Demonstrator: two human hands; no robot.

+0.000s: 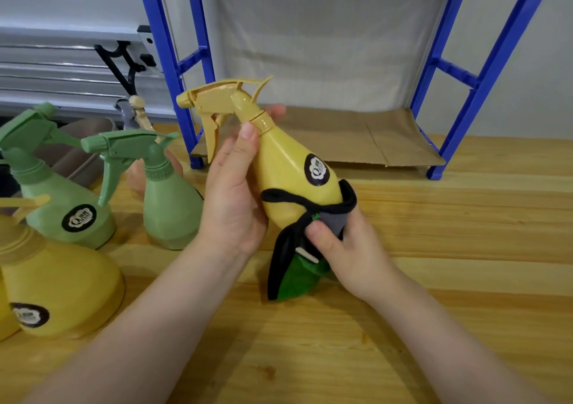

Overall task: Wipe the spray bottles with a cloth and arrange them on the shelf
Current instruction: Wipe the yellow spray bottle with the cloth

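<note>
Wiping a tilted yellow spray bottle (288, 183) held above the wooden table (434, 279), with the shelf not yet loaded.

Nearest, the right hand (344, 248) pinches a cloth (291, 258) of black, grey and green against the bottle's base, thumb curled over the fabric; the left hand (232, 199) wraps the bottle's body, thumb up by the neck, nozzle pointing left; the loose tail of cloth hangs to the table and could snag or drag; a hard rub at the base could, I judge, twist the smooth bottle out of the left grip; to the left, green bottles (167, 199) and another yellow one (59, 292) stand close enough for the trigger to knock them; beyond, the blue shelf (483, 72) holds only brown paper (356, 137).
</note>
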